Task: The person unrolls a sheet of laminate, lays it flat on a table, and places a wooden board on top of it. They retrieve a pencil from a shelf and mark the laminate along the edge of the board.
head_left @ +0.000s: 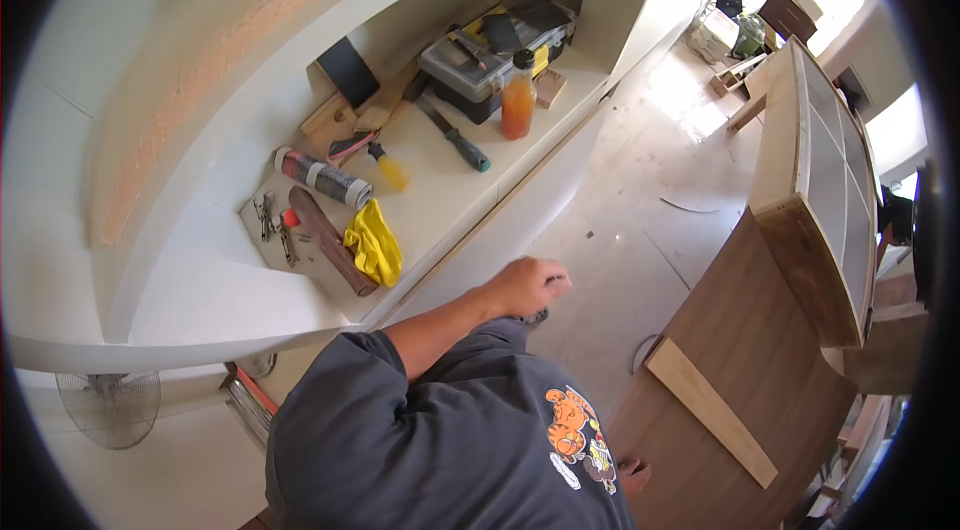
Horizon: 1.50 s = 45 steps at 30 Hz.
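Observation:
My left hand [535, 287] is held out past the shelf's front edge, its fingers curled inward. Whatever lies in them, if anything, is hidden. A small patterned dark thing shows just below it. Low in the view, a bit of skin that looks like my right hand [633, 476] shows beside my dark shirt, over the brown board [720, 360]; its fingers are mostly hidden. Nearest my left hand on the shelf are a yellow glove [374, 243], a brown bar-like piece [330, 240] and a green-handled tool [455, 137].
The white shelf [420, 220] also bears a bottle of orange liquid [518, 98], a toolbox [470, 70], a dark phone-like slab [348, 72] and a wrapped roll [323, 177]. A wooden strip [710, 412] lies on the brown board. At right stands a wooden cabinet frame [810, 230].

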{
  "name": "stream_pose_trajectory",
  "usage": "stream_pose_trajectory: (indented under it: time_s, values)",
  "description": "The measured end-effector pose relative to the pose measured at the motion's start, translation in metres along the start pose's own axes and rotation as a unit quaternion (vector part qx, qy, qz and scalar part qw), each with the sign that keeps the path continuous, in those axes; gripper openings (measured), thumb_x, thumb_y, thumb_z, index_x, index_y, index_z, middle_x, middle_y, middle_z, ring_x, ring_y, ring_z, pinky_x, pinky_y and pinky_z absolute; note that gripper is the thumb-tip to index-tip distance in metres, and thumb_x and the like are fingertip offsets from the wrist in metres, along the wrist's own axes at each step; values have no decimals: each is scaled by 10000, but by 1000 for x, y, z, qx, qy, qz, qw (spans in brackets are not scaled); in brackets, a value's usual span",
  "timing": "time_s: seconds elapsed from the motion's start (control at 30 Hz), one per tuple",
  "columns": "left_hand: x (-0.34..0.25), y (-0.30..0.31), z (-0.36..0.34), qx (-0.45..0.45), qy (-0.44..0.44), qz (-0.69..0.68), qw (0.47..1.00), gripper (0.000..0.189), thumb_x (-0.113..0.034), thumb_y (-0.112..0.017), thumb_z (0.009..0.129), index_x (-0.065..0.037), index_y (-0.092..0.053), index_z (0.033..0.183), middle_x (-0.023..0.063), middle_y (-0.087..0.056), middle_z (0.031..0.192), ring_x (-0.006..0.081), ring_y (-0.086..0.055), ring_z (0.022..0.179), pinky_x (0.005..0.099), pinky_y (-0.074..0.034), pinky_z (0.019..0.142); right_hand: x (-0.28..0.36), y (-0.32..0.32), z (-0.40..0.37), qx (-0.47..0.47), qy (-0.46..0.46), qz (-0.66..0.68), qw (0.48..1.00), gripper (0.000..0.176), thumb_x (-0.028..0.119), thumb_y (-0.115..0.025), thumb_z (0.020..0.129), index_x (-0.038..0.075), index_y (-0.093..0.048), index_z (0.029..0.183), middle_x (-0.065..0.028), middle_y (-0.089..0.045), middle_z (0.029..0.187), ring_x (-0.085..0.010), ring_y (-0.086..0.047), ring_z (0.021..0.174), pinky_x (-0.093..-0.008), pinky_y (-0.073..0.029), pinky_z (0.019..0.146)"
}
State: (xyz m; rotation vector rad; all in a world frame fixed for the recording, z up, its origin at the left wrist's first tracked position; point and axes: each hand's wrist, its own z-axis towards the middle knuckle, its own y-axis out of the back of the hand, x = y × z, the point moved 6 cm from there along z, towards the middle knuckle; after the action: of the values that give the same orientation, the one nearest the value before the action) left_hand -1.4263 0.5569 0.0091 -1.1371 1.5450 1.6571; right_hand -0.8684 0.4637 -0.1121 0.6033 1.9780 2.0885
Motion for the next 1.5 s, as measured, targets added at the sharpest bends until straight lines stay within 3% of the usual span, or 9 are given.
stream_pose_trajectory:
  time_s: [0.17,0.43,0.63,0.8,0.9,1.03,1.17,1.33,1.5]
  values:
    - [-8,69,8,-130,2,19,991,180,-185,-605,926,-18,-666,953,189,-674,865,360,-646,801,378,-509,718,-8,-2,4,-144,30,23,989,419,383,-532,973,11,-653,1124,-217,-625,1089,-388,-589,1014,-469,-471,883]
    - [27,206,58,-398,-38,44,916,193,-170,-618,918,15,-661,949,204,-700,910,327,-694,838,397,-529,726,-21,-4,12,-94,-42,204,974,417,355,-526,995,-38,-652,937,-190,-624,878,-319,-584,827,-401,-475,752]
    - [73,312,164,-352,228,295,859,552,-528,-617,836,-3,-723,971,243,-699,952,393,-674,942,478,-517,824,-14,15,11,-52,-70,249,965,447,341,-562,987,-44,-627,769,-95,-565,625,-202,-510,580,-363,-441,571]
    - [108,330,191,-299,218,272,888,355,-332,-645,727,4,-740,790,192,-715,796,309,-701,703,402,-550,639,-10,20,7,9,-102,287,953,412,329,-589,974,-38,-658,801,-63,-595,633,-142,-527,589,-333,-430,539]
    - [110,337,157,-262,273,77,922,291,-298,-642,774,-14,-706,759,106,-680,683,187,-651,599,329,-523,550,10,25,5,24,-96,311,945,411,334,-593,972,-36,-665,807,-32,-568,614,-126,-513,582,-310,-407,521]
    - [51,323,83,-330,82,-300,891,123,-192,-573,887,-79,-597,845,39,-617,700,118,-615,602,248,-509,511,8,13,13,41,-67,345,935,408,327,-597,971,-24,-650,770,0,-508,586,-102,-458,552,-295,-364,491]
    - [-13,218,53,-70,-60,-458,884,130,-168,-594,884,-40,-608,891,79,-638,776,168,-638,635,279,-544,559,44,28,30,131,-39,321,937,387,281,-611,949,-11,-620,695,-3,-499,580,-98,-433,551,-300,-362,497]
    - [-16,1,40,251,120,-324,904,169,-88,-622,896,1,-626,1041,59,-643,856,132,-631,718,270,-535,670,124,56,51,257,49,317,912,330,262,-641,914,-16,-683,743,-35,-558,595,-94,-491,580,-271,-412,547]
    - [-68,-115,23,440,24,-200,875,218,-157,-597,947,-15,-642,1106,41,-655,951,121,-609,845,265,-489,772,186,85,43,386,75,515,762,286,131,-697,895,-2,-648,1143,29,-605,778,-44,-509,686,-215,-413,599]
